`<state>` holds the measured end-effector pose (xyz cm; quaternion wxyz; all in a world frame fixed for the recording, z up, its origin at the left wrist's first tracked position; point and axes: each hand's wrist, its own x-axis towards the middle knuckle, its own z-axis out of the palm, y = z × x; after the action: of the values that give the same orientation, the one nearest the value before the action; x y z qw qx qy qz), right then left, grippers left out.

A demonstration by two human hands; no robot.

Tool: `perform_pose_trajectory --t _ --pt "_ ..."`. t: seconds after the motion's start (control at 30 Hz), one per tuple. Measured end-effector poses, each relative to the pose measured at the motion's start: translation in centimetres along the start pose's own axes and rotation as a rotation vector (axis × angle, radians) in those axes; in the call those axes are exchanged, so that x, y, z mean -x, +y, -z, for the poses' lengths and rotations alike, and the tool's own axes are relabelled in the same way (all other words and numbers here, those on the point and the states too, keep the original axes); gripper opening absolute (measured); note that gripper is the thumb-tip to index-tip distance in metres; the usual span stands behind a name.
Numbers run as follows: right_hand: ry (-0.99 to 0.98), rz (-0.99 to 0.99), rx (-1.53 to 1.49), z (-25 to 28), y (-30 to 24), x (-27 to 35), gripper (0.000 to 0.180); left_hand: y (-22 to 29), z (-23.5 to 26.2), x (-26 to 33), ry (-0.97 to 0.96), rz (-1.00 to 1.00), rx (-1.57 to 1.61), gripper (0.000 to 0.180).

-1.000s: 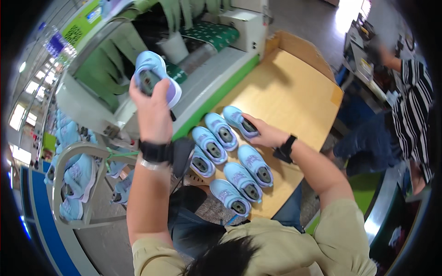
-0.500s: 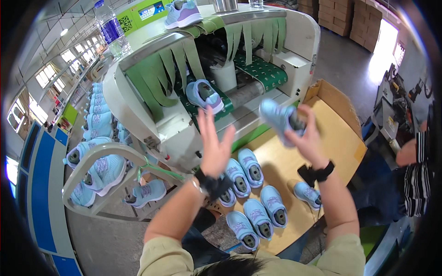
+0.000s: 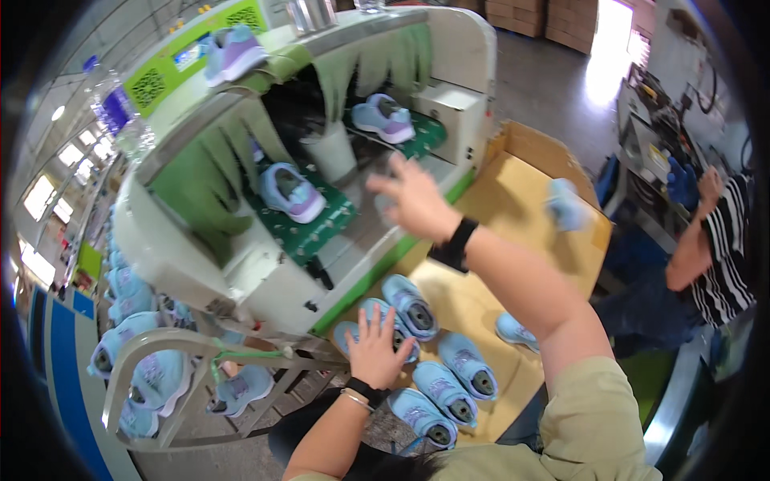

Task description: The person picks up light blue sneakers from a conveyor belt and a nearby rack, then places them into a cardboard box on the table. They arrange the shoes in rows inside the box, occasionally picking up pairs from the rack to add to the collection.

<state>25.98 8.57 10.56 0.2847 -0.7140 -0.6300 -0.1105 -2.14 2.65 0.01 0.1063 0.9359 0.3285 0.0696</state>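
My left hand point(image 3: 375, 349) is low, fingers spread, resting on a light blue shoe point(image 3: 411, 306) in a group of several blue shoes point(image 3: 445, 393) on the cardboard-covered table point(image 3: 481, 208). My right hand point(image 3: 413, 200) is raised over the edge of the conveyor machine, open, empty and blurred. Two lilac-and-blue shoes ride the green belt, one near point(image 3: 293, 192) and one further along point(image 3: 383, 119). A blurred blue shoe point(image 3: 565, 204) shows over the far right of the cardboard.
The white machine point(image 3: 184, 248) has green strip curtains and another shoe point(image 3: 233, 52) on top. A metal rack point(image 3: 152, 377) with several blue shoes stands at lower left. Another person point(image 3: 722, 240) in a striped top works at the right, near a cardboard box wall point(image 3: 537, 140).
My left hand has dropped from the belt to the shoes on the table. My right hand, which held a blue shoe up, is now open and empty.
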Motion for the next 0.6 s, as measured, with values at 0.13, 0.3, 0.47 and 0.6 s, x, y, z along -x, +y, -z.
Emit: perform_pose_trajectory --t 0.13,0.3,0.47,0.6 --pt "-0.648 0.119 -0.199 3.4 -1.2 8.8 0.07 0.3 0.1 -0.1 -0.008 -0.017 0.005 0.075" --pt "-0.339 -0.461 0.152 5.1 7.6 10.0 0.078 0.7 0.4 -0.1 0.006 -0.041 0.009 0.072" --pt "-0.71 -0.694 -0.169 -3.3 13.9 15.6 0.074 0.4 0.0 -0.4 0.012 -0.044 0.006 0.071" --pt "-0.11 -0.562 0.077 -6.8 9.6 16.7 0.081 0.5 -0.4 -0.4 0.061 -0.056 -0.014 0.07"
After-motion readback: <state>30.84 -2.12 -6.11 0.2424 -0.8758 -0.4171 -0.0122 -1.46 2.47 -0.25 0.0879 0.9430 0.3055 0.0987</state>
